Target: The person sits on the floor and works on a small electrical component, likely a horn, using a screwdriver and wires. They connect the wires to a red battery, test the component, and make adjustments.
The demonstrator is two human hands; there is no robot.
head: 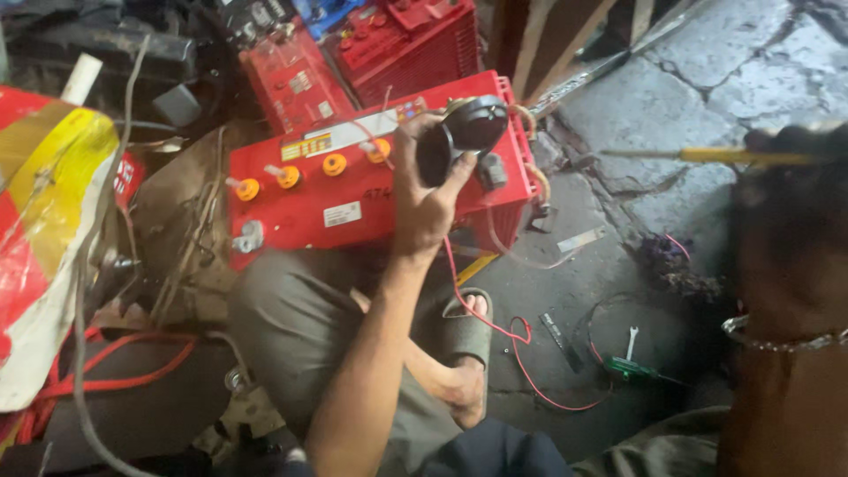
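Head view. Cracked grey concrete floor (707, 79) fills the right half of the scene; the left half is crowded with red batteries, wires and a red-and-yellow painted panel (44, 221). Nearest the person lies a large red battery (344, 203) with orange caps along its top, and two more red batteries (389, 44) stand behind it. The left hand (424, 208) is raised in front of the large battery, its fingers closed around a black round horn (464, 132) held just above the battery's right end. A thin red wire (503, 331) hangs from below the hand and loops across the floor. The right hand (786, 185), close to the lens, dark and blurred, is at the right edge, wrapped about a screwdriver with a yellow shaft (715, 155) that points left, well apart from the horn. A metal bracelet (782, 340) circles the right wrist. Below the hands, the person's bent knee in grey trousers (291, 327) and a foot in a grey sandal (466, 331) rest on the floor. A small spanner (631, 343) and a green-handled tool (632, 371) lie on the concrete near the wire loop.
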